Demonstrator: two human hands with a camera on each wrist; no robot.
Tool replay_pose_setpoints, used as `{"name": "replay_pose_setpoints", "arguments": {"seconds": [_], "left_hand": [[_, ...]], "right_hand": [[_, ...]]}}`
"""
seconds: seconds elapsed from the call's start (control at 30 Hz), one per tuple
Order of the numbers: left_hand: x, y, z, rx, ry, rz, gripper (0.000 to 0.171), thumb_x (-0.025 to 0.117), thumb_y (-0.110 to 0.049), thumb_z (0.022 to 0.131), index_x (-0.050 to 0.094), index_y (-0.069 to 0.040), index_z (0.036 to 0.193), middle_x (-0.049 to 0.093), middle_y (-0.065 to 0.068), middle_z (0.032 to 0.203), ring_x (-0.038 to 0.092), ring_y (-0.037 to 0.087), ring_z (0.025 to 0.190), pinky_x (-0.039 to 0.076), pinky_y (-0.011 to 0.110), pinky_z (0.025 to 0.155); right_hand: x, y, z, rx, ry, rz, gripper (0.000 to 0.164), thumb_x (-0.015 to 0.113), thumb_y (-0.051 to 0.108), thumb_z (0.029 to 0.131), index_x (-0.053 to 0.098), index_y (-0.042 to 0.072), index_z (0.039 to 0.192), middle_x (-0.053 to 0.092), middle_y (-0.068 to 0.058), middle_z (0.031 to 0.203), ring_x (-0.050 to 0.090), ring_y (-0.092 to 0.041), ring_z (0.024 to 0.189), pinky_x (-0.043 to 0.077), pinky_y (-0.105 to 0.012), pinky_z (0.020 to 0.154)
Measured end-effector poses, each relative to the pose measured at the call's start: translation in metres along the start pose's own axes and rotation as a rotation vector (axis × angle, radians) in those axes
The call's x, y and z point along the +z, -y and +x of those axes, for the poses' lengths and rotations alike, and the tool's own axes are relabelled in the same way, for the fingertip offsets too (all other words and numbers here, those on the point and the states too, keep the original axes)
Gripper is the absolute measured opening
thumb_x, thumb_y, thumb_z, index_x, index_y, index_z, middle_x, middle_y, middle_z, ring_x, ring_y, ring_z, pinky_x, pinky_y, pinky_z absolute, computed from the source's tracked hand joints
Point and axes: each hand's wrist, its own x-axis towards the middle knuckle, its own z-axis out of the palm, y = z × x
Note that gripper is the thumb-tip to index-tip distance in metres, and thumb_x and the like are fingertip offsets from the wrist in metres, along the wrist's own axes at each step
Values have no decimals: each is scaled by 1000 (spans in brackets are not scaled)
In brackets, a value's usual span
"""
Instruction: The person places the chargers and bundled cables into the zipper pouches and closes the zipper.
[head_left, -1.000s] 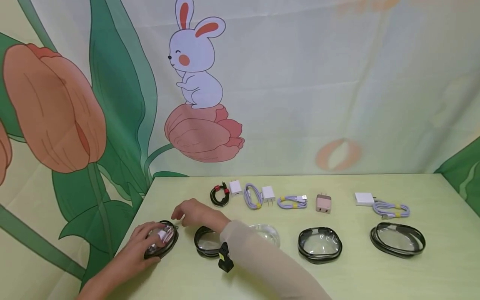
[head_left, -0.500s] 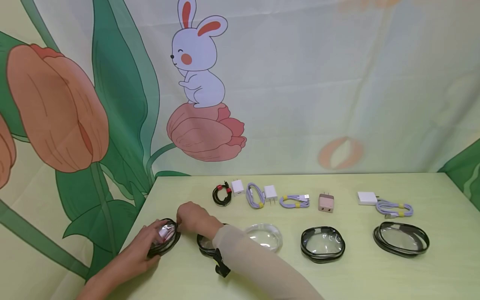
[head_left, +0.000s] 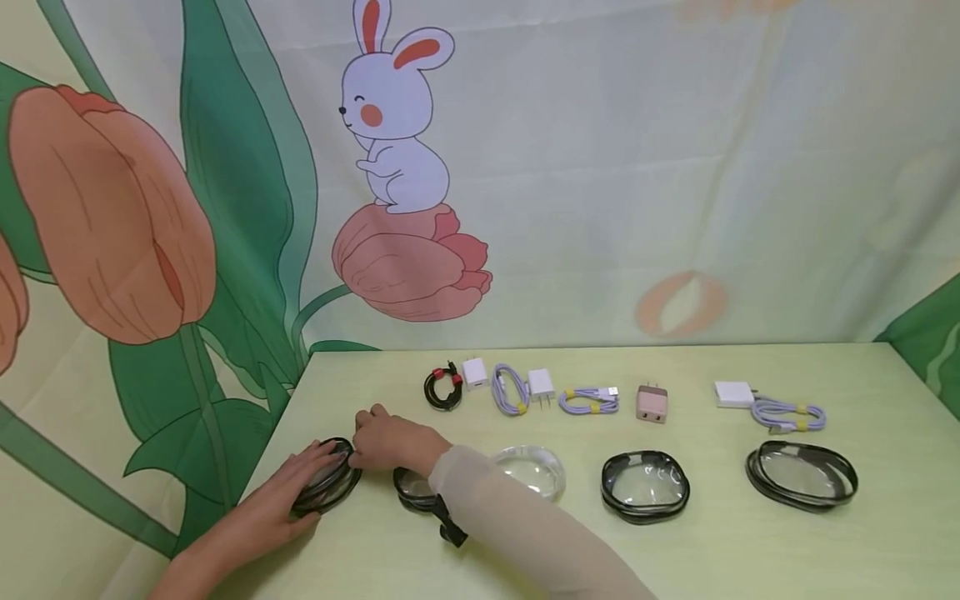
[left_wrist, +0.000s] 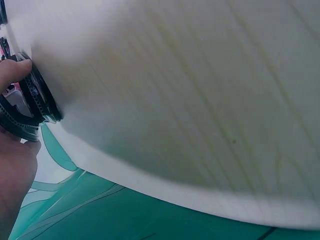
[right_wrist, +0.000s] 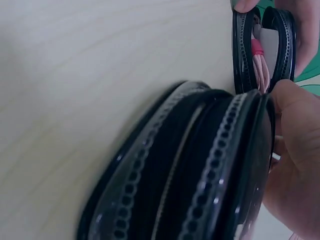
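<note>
"While the left hand [head_left: 273,496] gripped the case [head_left: 330,490] at the left of the table [head_left: 750,550], where was the right hand [head_left: 393,443]?"

"Fingers curled, it touched the case's right edge; I couldn't tell what it pinched. Inside stood a pink cable [right_wrist: 261,67] and white block [right_wrist: 270,45]."

You face a makeshift tabletop set: pale yellow-green table [head_left: 712,550], white fabric backdrop [head_left: 585,183] at twelve o'clock, printed orange tulip [head_left: 112,217] at ten.

The head view is bright, the left wrist view dim, with soft shadow right of the black-rimmed case [left_wrist: 43,94]
</note>
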Motion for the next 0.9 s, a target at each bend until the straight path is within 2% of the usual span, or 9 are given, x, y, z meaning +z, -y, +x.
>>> {"name": "replay_pose_setpoints", "arguments": {"seconds": [0.13,0.23,0.3,0.37,0.47,0.53,0.6,0.73,0.9], "left_hand": [[2,0,-1,-6,-5,-6,83,83,3,77,45,-7,150,40,17,156,27,32,151,0,4,110],[3,0,-2,-19,2,-9,84,83,3,78,44,-8,152,39,17,157,27,33,151,0,4,109],[4,0,-3,-22,5,1,84,82,1,79,43,-9,153,38,17,158,27,33,151,0,4,109],[4,-1,-4,-19,5,33,83,82,-2,81,43,-11,154,38,16,159,25,27,153,9,8,113],[3,-1,-5,18,-3,121,81,82,-8,82,44,-12,154,39,15,158,26,23,152,33,30,117],[3,-1,-5,47,-8,183,80,83,-11,82,45,-10,153,40,15,157,30,25,150,46,47,107],[2,-2,-5,69,-6,234,80,83,-13,82,46,-8,152,41,16,156,37,33,146,48,56,101],[-1,-4,-3,61,12,288,78,82,-16,82,47,-5,151,42,17,156,42,41,141,47,56,103],[-1,-9,-1,20,35,298,75,79,-15,83,47,-2,150,41,20,156,41,45,140,43,61,104]], "right_hand": [[1,-8,-1,-123,-47,-51,26,56,34,105,78,20,109,59,4,131,50,-15,113,40,-23,97],[0,-13,-3,-168,-68,-85,23,59,33,104,77,23,114,59,5,132,51,-15,115,39,-22,98],[-2,-13,-5,-160,-80,-90,21,60,34,104,76,26,115,58,5,133,50,-15,117,43,-24,96],[-3,-14,-7,-125,-91,-74,20,61,35,103,76,29,116,57,5,136,48,-18,122,47,-29,96],[-3,-15,-10,-63,-122,-25,18,63,36,102,76,35,114,54,4,143,42,-22,133,49,-39,99],[-2,-16,-10,-42,-139,-11,17,63,38,101,76,37,113,50,3,148,37,-25,140,46,-43,104],[-2,-17,-10,-35,-153,-13,17,64,39,101,77,39,112,48,3,151,33,-28,144,42,-47,107],[-5,-15,-11,-31,-142,-30,19,64,40,100,76,40,115,45,5,154,26,-30,149,35,-55,112],[-11,-12,-17,-5,-60,38,14,68,42,97,77,42,107,37,7,160,16,-31,154,28,-62,116]]}}
